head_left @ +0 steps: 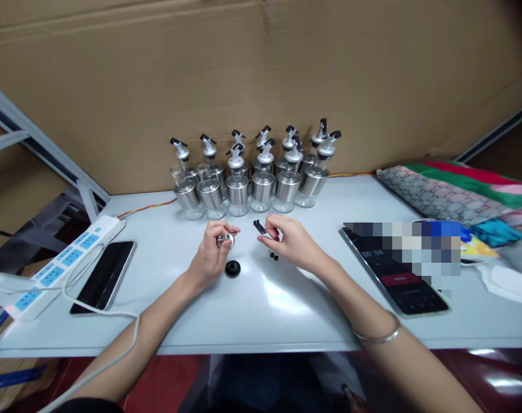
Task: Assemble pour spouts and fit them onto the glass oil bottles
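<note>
My left hand point(210, 252) is closed around a small silver metal part point(225, 240). Below it on the table lies a round black cap point(232, 269). My right hand point(287, 238) has thumb and fingers pinched together beside a small black clip-like piece point(259, 227); whether the fingertips touch that piece is unclear. Tiny black parts point(273, 256) lie under the right hand. Behind both hands stand several glass bottles point(237, 195) with steel sleeves, most topped by silver and black pourers point(265, 150); two at the left front show bare glass necks.
A white power strip point(67, 267) and a dark phone point(106, 275) lie at the left, with a white cable crossing my left forearm. At the right are a phone showing a timer point(390, 269) and colourful fabric point(450, 189). Cardboard stands behind.
</note>
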The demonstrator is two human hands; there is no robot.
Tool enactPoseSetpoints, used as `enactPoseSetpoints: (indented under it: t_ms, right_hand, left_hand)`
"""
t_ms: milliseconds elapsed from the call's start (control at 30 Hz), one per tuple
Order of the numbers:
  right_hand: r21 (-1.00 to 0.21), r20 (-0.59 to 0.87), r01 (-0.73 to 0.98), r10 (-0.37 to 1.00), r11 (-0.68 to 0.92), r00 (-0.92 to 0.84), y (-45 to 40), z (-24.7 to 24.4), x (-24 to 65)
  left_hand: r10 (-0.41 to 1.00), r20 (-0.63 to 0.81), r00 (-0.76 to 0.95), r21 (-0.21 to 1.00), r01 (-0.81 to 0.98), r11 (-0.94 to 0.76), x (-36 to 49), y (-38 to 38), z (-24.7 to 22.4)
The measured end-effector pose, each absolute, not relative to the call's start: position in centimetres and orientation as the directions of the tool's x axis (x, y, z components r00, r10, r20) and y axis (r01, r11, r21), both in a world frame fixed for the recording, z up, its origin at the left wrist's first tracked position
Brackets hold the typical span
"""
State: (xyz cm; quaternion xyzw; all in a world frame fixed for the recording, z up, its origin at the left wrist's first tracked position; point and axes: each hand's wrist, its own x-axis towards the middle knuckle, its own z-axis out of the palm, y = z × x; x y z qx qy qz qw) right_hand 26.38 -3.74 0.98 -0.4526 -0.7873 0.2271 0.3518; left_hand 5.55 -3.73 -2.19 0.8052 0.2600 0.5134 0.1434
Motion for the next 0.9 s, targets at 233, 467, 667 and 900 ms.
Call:
enactPoseSetpoints:
  t_ms: [233, 467, 667, 900]
  right_hand:
    - [-0.732, 0.416, 0.395, 0.823, 0.556, -0.387, -4.2, 0.9, 24.4]
    - [-0.808, 0.395, 0.317, 0.856, 0.497, -0.334, -2.4, 0.7, 22.5]
    - [-0.817, 0.441, 0.317, 0.877, 0.481, -0.193, -1.5, 0.3, 22.8]
    - [-0.827, 0.438, 0.304, 0.880, 0.474, -0.183, -2.9, 0.1, 23.7]
  left_hand:
    - [0.571, 0.779, 0.261, 0.386, 0.518, -0.763, 7.1, -3.9, -0.8]
    - [0.784, 0.618, 0.049, 0.741, 0.295, -0.603, 7.5, -2.5, -0.8]
    - [0.890, 0.455, -0.008, 0.876, 0.180, -0.447, 7.6, -2.0, -0.7]
    - [0.861, 0.449, 0.239, 0.819, 0.276, -0.503, 7.1, -3.8, -1.6]
